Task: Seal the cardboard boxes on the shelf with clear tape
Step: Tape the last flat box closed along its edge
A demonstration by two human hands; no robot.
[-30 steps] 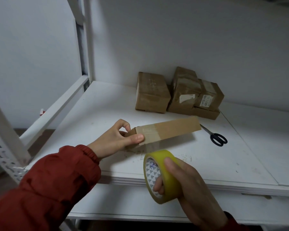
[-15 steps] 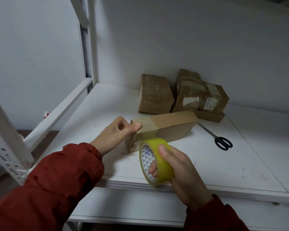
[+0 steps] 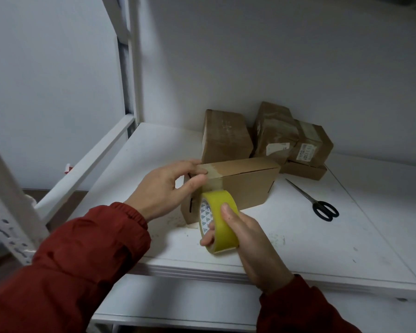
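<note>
Head cam: my left hand (image 3: pixel 166 186) is pinching one end of this stiff, probably light box (image 3: pixel 245 186), right hand (image 3: pixel 250 241) gripping the tape roll (image 3: pixel 222 219).

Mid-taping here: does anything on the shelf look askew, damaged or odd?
Nothing damaged. At the back, a labelled box sits tilted on a flat box, its neighbour leaning too. Pale flecks dot the shelf near the box being taped.

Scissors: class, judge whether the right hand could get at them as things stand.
Likely not yet: the right hand grips the tape roll. Its way across the shelf to the scissors looks free.
</note>
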